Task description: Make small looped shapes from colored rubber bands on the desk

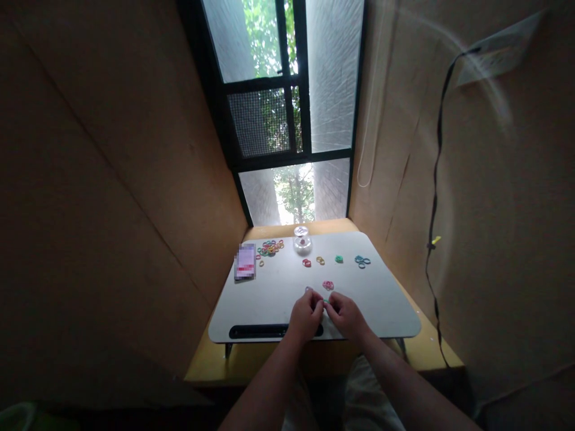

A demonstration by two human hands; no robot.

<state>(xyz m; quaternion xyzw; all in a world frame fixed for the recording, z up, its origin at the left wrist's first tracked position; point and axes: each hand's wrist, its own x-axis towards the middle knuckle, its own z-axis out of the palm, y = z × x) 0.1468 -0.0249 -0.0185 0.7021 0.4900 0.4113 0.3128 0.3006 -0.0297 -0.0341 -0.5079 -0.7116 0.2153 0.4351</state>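
My left hand (306,313) and my right hand (345,313) meet above the front of the white lap table. Both have their fingers closed in a pinch. Between their fingertips shows a small green band (326,301), mostly covered by the fingers. A small pale, shiny thing (308,289) peeks out beyond my left fingers; its kind is unclear. Just past my hands lies a pink cluster of bands (328,285). Farther back, a row holds red bands (306,263), yellow bands (320,260), green bands (339,258) and blue bands (362,261).
A mixed pile of coloured bands (271,248) lies at the back left, beside a blurred-out phone-like rectangle (245,261). A clear round container (302,241) stands at the back. A black slot (258,330) runs along the table's (381,311) front edge. Walls close in both sides.
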